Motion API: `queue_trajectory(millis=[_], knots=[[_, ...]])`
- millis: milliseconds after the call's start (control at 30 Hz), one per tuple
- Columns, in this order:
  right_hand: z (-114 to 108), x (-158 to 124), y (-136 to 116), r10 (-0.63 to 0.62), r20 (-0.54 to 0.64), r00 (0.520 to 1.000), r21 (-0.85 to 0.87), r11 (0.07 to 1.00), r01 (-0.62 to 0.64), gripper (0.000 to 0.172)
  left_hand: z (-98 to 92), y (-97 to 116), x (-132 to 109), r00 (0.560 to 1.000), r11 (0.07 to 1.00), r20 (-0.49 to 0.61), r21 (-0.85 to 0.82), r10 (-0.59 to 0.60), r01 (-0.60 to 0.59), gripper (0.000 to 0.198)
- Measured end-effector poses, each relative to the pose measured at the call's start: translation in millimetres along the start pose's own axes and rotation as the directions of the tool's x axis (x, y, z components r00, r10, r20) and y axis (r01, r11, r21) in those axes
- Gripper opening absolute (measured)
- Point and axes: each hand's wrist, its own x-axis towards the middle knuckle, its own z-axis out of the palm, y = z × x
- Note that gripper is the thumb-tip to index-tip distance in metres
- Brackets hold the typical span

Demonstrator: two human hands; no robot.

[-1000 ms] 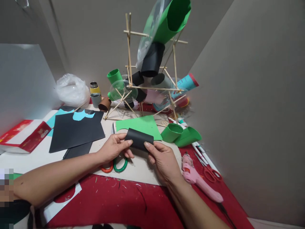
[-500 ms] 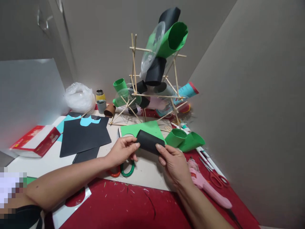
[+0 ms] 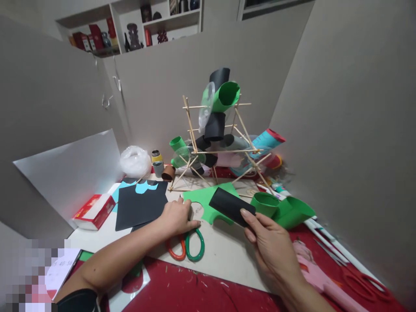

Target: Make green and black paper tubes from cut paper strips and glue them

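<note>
My right hand (image 3: 268, 236) holds a rolled black paper tube (image 3: 230, 206) by its right end, thumb on top. Down at the board, my left hand (image 3: 178, 216) rests over the blades of scissors with orange and green handles (image 3: 195, 245); its fingers are partly bent, and whether they grip anything is hidden. Beside it lies a green sheet (image 3: 211, 195) with rounded cutouts. Two green paper tubes (image 3: 264, 203) are just right of the black tube. Black paper (image 3: 139, 208) lies to the left of my left hand.
Behind stands a stick frame (image 3: 224, 151) carrying green and black tubes on clear discs. A red box (image 3: 94, 212), a plastic bag (image 3: 134, 161) and small cups (image 3: 158, 169) are at the left. A pink glue gun (image 3: 321, 277) and red scissors (image 3: 367, 281) lie at the right.
My left hand has let go of the black tube and moved down to the scissors. My right hand still holds the tube. The view has tilted up, showing shelves.
</note>
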Motion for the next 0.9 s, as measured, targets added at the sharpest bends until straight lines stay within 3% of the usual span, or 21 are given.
queue_trajectory(millis=[233, 500, 667, 900], knots=[[3.6, -4.0, -1.9, -0.064, 0.013, 0.998, 0.006, 0.998, 0.064, 0.036, 11.9, -1.4, 12.9, 0.994, 0.995, 0.073, -0.059, -0.075, 0.08, 0.07], [3.2, -3.1, -0.8, -0.114, 0.099, 0.989, -0.001, 0.993, 0.115, 0.037, 2.0, 5.9, 7.2, 0.98, 0.979, 0.025, -0.043, -0.197, 0.198, 0.073], [0.2, -0.9, 0.4, -0.148, 0.081, 0.986, -0.016, 0.989, 0.149, 0.036, -0.6, 13.7, 3.6, 0.972, 0.971, 0.003, -0.01, -0.237, 0.237, 0.064], [2.1, -9.2, -6.8, -0.15, 0.076, 0.986, -0.015, 0.988, 0.152, 0.033, 5.7, 6.5, 14.9, 0.963, 0.965, 0.079, -0.037, -0.256, 0.259, 0.048]])
